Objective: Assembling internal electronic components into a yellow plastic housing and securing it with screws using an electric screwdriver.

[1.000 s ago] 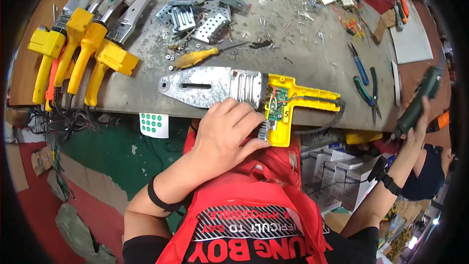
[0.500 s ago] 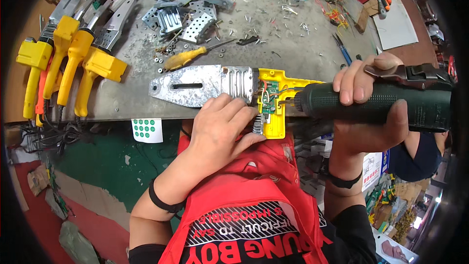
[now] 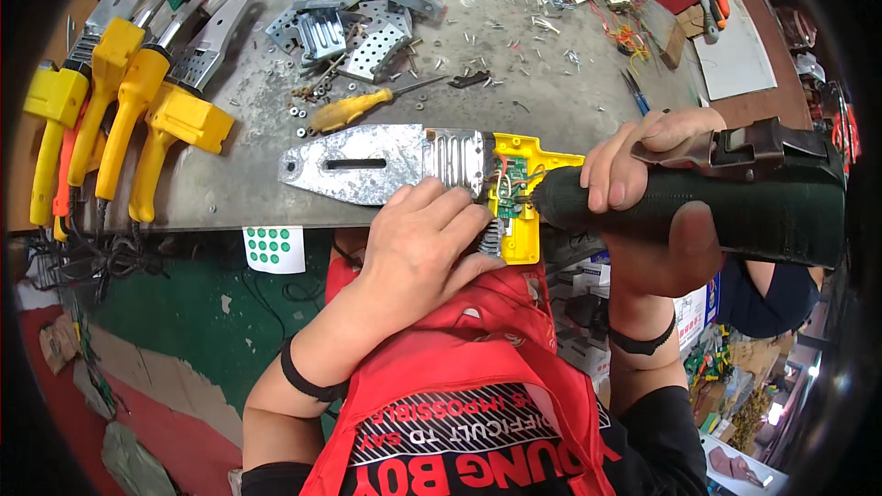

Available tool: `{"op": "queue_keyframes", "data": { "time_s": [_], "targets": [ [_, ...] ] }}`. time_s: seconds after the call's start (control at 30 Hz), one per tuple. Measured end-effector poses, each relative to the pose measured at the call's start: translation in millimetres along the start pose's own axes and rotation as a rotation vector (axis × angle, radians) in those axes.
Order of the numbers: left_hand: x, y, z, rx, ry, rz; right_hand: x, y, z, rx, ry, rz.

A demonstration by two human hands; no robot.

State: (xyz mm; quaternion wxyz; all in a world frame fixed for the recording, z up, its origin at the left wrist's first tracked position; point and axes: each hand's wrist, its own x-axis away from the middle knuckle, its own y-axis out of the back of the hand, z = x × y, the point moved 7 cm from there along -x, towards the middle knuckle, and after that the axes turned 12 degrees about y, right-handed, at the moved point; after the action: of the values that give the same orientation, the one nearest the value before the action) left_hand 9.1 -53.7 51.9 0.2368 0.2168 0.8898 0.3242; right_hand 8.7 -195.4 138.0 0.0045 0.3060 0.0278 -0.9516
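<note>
A plastic-pipe welding iron lies along the table's front edge, its flat galvanised metal plate (image 3: pixel 354 163) to the left. Its yellow handle housing (image 3: pixel 525 243) is opened, baring a green circuit board (image 3: pixel 511 186) with wires. My left hand (image 3: pixel 421 243) grips the iron's near side, fingers over the ribbed metal, thumb near a grey coiled cord guard (image 3: pixel 491 239). My right hand (image 3: pixel 657 188) is wrapped round a black power screwdriver (image 3: pixel 735 207), held sideways with its nose at the housing. The bit's tip meets the board area; the exact contact point cannot be made out.
A yellow-handled screwdriver (image 3: pixel 349 110) lies beyond the iron. Perforated metal brackets (image 3: pixel 372 50), scattered screws and nuts cover the back. Several yellow-handled irons (image 3: pixel 188 119) stand at the left with tangled cords (image 3: pixel 101 253). Blue pliers (image 3: pixel 636 92) lie at right; another person sits beyond.
My right hand has moved the power screwdriver left and slightly down, its nose now closer over the circuit board. My left hand keeps its hold on the iron.
</note>
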Motion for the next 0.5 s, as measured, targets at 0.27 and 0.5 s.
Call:
{"op": "queue_keyframes", "data": {
  "time_s": [0.27, 0.5],
  "targets": [
    [-1.3, -1.5, 0.8, -0.009, 0.007, 0.010, -3.3, -1.4, -3.3, 0.031, -0.015, -0.014],
    [-1.7, -0.2, -0.8, -0.009, 0.006, 0.014, -5.1, -0.9, 1.4, 0.011, -0.018, -0.017]
  ]
}}
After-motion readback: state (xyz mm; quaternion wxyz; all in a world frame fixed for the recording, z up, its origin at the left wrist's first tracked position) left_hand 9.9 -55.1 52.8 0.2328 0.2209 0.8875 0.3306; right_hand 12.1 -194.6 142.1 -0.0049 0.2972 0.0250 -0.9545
